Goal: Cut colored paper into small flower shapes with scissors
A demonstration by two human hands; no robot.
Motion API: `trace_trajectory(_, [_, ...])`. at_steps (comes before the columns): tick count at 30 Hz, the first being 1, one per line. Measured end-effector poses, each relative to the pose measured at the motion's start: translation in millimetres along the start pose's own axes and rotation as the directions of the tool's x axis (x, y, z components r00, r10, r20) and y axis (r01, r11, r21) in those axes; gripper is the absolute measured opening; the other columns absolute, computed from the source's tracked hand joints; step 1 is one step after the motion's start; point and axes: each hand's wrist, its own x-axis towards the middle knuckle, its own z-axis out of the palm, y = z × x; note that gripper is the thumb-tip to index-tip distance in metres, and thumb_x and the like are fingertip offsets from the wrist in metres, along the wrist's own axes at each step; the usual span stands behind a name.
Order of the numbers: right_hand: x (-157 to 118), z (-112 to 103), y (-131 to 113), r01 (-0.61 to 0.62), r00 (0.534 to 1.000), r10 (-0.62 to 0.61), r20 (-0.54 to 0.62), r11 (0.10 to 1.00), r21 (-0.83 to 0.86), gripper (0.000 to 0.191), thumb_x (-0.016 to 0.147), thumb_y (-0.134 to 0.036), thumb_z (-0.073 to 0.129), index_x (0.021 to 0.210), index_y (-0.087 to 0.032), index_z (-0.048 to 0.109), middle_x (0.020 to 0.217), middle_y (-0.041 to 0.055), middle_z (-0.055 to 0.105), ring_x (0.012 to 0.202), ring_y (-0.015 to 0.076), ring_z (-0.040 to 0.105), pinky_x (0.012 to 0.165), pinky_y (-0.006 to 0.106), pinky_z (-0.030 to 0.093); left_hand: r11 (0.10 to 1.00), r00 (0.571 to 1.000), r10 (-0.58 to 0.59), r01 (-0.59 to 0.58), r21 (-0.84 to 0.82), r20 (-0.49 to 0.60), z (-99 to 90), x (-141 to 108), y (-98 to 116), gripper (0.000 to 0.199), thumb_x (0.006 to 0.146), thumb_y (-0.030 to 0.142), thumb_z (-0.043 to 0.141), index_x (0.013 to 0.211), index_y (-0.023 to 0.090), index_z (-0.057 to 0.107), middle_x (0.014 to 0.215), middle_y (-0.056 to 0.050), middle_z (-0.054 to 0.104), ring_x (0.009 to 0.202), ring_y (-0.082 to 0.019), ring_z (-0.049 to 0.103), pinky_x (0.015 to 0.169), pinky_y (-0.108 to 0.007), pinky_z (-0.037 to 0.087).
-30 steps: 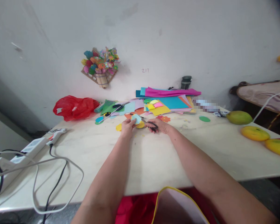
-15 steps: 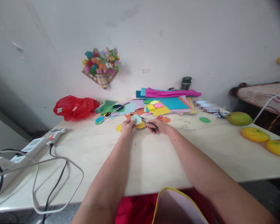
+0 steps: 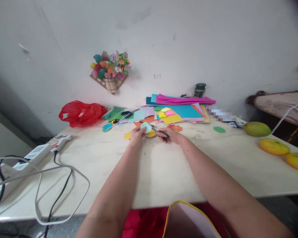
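Between the fingers of my left hand (image 3: 137,135) is a small light-blue paper piece (image 3: 146,127). My right hand (image 3: 170,135) is closed around the dark handles of a pair of scissors (image 3: 164,135), whose blades point left to the edge of the blue paper. Yellow paper pieces (image 3: 127,136) lie on the table beside and below the hands. An orange-red paper flower (image 3: 175,128) sits just behind my right hand. A second pair of scissors (image 3: 127,114) rests on paper sheets further back.
Stacked coloured sheets (image 3: 186,111) lie along the wall, with a red plastic bag (image 3: 81,114) to their left. Yellow-green fruits (image 3: 273,146) sit at the right. A power strip (image 3: 34,158) and loose cables (image 3: 88,185) occupy the left side. A dark cup (image 3: 200,90) stands at the back.
The whole view has shifted slightly. Both hands stay in nearly the same place, still holding the blue paper and the scissors.
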Motion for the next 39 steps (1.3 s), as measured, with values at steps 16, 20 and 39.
trace_trajectory(16, [1.2,-0.4,2.3,-0.017,1.000,0.016,-0.016,1.000,-0.023,0.034,0.072,-0.050,0.062,0.073,-0.015,0.058,0.046,-0.0046,0.053,0.034,0.0058,0.043,0.033,0.020,0.020,1.000,0.999,-0.020,0.021,-0.023,0.030,-1.4,-1.0,0.9,0.032,0.048,0.028,0.083,0.068,0.010,0.066,0.070,-0.007,0.067,0.071,-0.020,0.065,0.076,-0.037,0.052])
trace_trajectory(20, [0.1,-0.1,1.3,-0.022,0.999,0.021,-0.027,0.999,-0.044,0.032,0.071,-0.047,0.064,0.073,-0.016,0.057,0.046,-0.0051,0.053,0.034,0.0053,0.042,0.032,0.019,0.020,0.999,0.999,-0.031,0.032,-0.021,0.043,-2.6,-0.8,0.7,0.032,0.048,0.027,0.083,0.068,0.009,0.066,0.072,-0.008,0.068,0.073,-0.021,0.065,0.076,-0.036,0.052])
trace_trajectory(39, [-2.2,5.6,-4.8,-0.080,0.994,0.084,-0.069,0.996,0.050,0.022,0.070,-0.035,0.067,0.071,-0.016,0.058,0.042,-0.0053,0.051,0.033,0.0057,0.041,0.032,0.018,0.026,0.994,0.995,-0.092,0.093,-0.050,0.029,-1.6,-3.6,4.4,0.020,0.057,0.017,0.078,0.071,0.008,0.065,0.079,-0.011,0.070,0.076,-0.022,0.067,0.076,-0.035,0.054])
